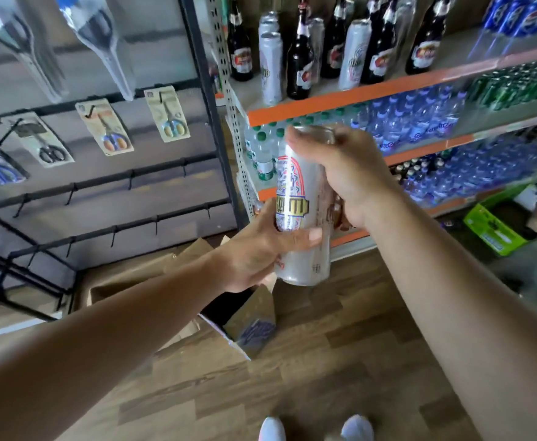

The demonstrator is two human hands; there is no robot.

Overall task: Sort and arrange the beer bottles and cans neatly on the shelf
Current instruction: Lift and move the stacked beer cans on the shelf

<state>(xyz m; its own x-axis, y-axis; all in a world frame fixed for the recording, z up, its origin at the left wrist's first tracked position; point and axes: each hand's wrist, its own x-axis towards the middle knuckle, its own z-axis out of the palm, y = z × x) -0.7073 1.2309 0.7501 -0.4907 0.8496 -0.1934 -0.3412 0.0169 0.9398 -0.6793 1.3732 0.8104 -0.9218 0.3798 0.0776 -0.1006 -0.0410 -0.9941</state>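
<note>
Head view: left hand (261,249) and right hand (346,173) clasp a tall silver aluminium beer can (296,198) (fingers wrapped round); above the grip, dark glass bottles (299,62) and silver cans (270,68) stand mixed on the orange-edged shelf (356,97), sorting apparently unfinished.

Can top: my right hand (350,173) covers the rim of the silver can (299,218).
Can print: too blurred for me to read.
Dark bottles (300,58): several necks cut off by the top edge.
Blue cans (512,14): cropped at the corner.
Shoes (272,429): only toes show.
</note>
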